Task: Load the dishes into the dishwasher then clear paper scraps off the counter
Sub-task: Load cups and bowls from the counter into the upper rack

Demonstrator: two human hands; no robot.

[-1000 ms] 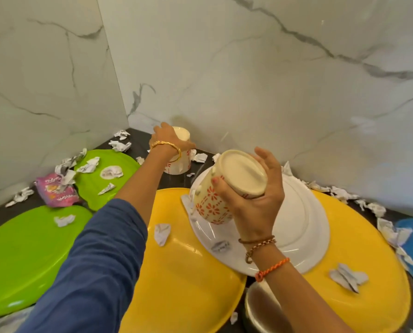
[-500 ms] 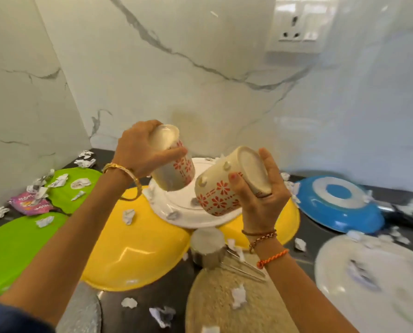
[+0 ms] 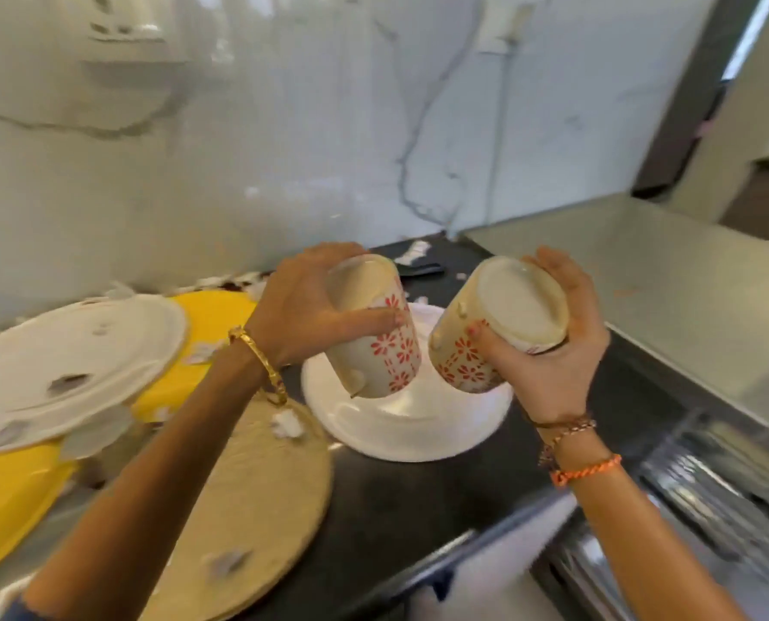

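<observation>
My left hand [image 3: 302, 307] grips a cream mug with red flowers [image 3: 380, 347], held bottom up above the counter. My right hand [image 3: 557, 351] grips a second flowered mug [image 3: 485, 342], also tilted with its base toward me. Both mugs hang over a white plate [image 3: 409, 423] on the dark counter. Another white plate [image 3: 73, 356] lies on yellow plates [image 3: 11, 486] at the left, with paper scraps [image 3: 286, 423] scattered about. A blurred dishwasher rack [image 3: 709, 486] shows at the lower right.
A round woven mat [image 3: 257, 499] lies on the counter in front of me. A steel sink [image 3: 669, 289] sits at the right. The marble wall [image 3: 239, 150] with sockets runs along the back. More scraps lie near the wall [image 3: 414, 251].
My view has swung right along the counter. My left hand lifted the second mug off the counter, and both hands have carried the mugs rightward toward the sink side.
</observation>
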